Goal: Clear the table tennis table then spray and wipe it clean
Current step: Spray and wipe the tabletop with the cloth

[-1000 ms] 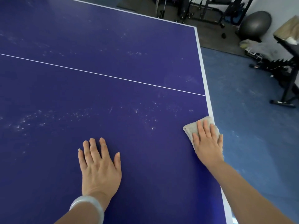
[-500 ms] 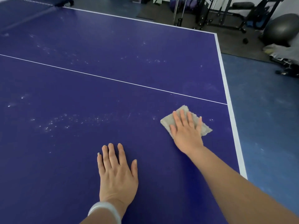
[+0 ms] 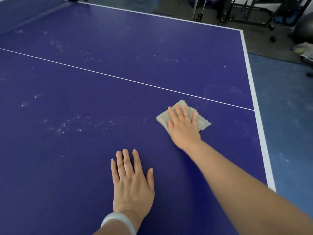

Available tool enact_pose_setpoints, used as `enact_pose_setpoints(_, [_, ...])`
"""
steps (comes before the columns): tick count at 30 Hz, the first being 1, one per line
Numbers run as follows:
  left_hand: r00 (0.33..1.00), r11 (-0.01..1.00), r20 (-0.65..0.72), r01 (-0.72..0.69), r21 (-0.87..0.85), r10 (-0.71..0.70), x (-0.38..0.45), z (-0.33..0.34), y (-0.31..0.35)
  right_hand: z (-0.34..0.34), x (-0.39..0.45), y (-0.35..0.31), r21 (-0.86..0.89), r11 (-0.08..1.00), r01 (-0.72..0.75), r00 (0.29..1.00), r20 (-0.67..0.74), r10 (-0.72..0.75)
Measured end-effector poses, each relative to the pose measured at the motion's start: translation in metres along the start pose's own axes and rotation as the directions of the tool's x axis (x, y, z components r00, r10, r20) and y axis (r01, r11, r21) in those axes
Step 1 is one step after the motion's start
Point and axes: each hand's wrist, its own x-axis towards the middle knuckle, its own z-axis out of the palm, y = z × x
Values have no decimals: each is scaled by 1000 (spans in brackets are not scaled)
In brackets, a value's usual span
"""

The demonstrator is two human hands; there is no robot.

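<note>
The blue table tennis table (image 3: 101, 167) fills most of the view, with a white centre line and a white edge on the right. My right hand (image 3: 182, 128) presses flat on a folded grey cloth (image 3: 202, 121), fingers straight, just below the centre line. My left hand (image 3: 131, 182) rests flat on the table nearer to me, fingers straight, with a pale bangle on the wrist. White spray droplets (image 3: 88, 123) speckle the surface left of the cloth, and more lie across the far half.
The net (image 3: 25, 12) shows at the top left corner. Beyond the table's far edge stands gym equipment (image 3: 237, 12), with a dark exercise ball (image 3: 304, 29) at the right. Blue floor (image 3: 288, 133) runs along the table's right side.
My right hand has slid the cloth leftward from the table's right edge toward the middle. The left hand stays flat on the table. The view has shifted left.
</note>
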Motion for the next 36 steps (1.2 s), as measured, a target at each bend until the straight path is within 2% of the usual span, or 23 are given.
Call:
enact_pose_setpoints(3, [1000, 1000, -16, -6, -9, 5, -1, 1, 0, -10, 23, 60, -54, 957, -284, 958, 24, 286])
enact_pose_setpoints(5, [1000, 1000, -16, -10, -15, 10, 0, 1, 0, -12, 16, 92, -107, 862, -495, 863, 58, 503])
enact_pose_setpoints(7, [1000, 1000, -20, -13, -19, 13, 0, 1, -1, -11, 5, 96, -125, 796, -592, 797, 58, 602])
enact_pose_setpoints(10, [1000, 1000, -27, -17, -26, 16, 0, 1, -1, -4, 6, 65, -30, 829, -558, 828, 37, 559])
enact_pose_setpoints(15, [1000, 1000, -27, -15, -6, 15, 0, 5, -1, -8, 63, 22, -15, 960, -281, 960, 3, 281])
enact_pose_setpoints(18, [999, 1000, -36, -18, -2, 18, 0, 6, -2, -12, 79, 32, -14, 986, -164, 985, 60, 165])
enact_pose_setpoints(21, [998, 1000, -55, -24, -8, 23, 0, 6, -2, -15, 66, 79, 28, 954, -298, 953, 71, 296])
enact_pose_setpoints(24, [999, 1000, -48, -19, -18, 18, 0, 4, -1, -17, 33, 145, 46, 872, -487, 871, 95, 482])
enact_pose_setpoints(27, [999, 999, -39, -19, -26, 18, -1, 3, -1, -20, 1, 186, 33, 811, -583, 807, 132, 575])
enact_pose_setpoints(30, [999, 999, -39, -19, -30, 18, -2, 3, 1, -21, -18, 190, 64, 804, -592, 803, 139, 580])
enact_pose_setpoints(36, [999, 1000, -36, -24, -14, 23, -2, 4, 0, -13, -100, 165, 72, 860, -505, 862, 97, 498])
